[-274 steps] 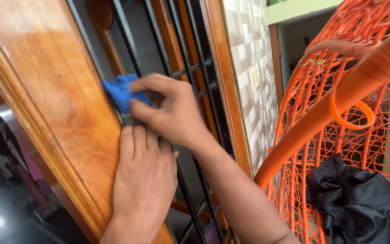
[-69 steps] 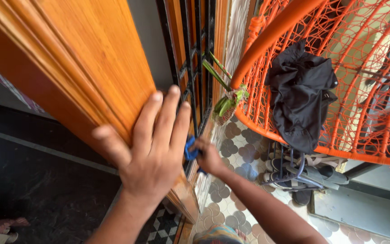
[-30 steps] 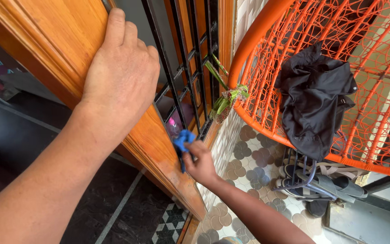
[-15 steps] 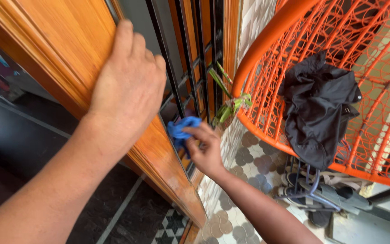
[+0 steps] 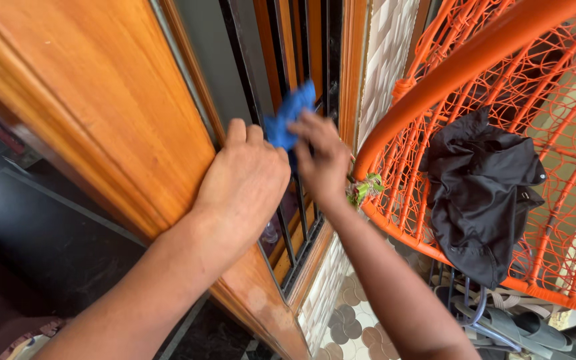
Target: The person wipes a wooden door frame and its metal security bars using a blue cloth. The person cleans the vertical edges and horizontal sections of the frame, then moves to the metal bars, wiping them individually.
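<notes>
My right hand (image 5: 320, 160) grips a crumpled blue cloth (image 5: 289, 119) and presses it against the black metal window grille (image 5: 271, 60), about halfway up the bars. My left hand (image 5: 243, 187) lies flat on the edge of the varnished wooden shutter (image 5: 95, 113), fingers pointing up, just left of the cloth. The two hands almost touch. The grille's lower bars run down behind my left hand and wrist.
An orange woven swing chair (image 5: 495, 73) hangs close on the right with a black garment (image 5: 485, 193) draped in it. Green leaf strips (image 5: 364, 189) are tied at its rim. Sandals (image 5: 501, 323) lie on the patterned floor tiles (image 5: 341, 327) below. A tiled wall (image 5: 385, 60) borders the window.
My right hand has carried the blue cloth up the grille from the bottom rail to mid-height. My left hand slid down the shutter edge, now level with the cloth.
</notes>
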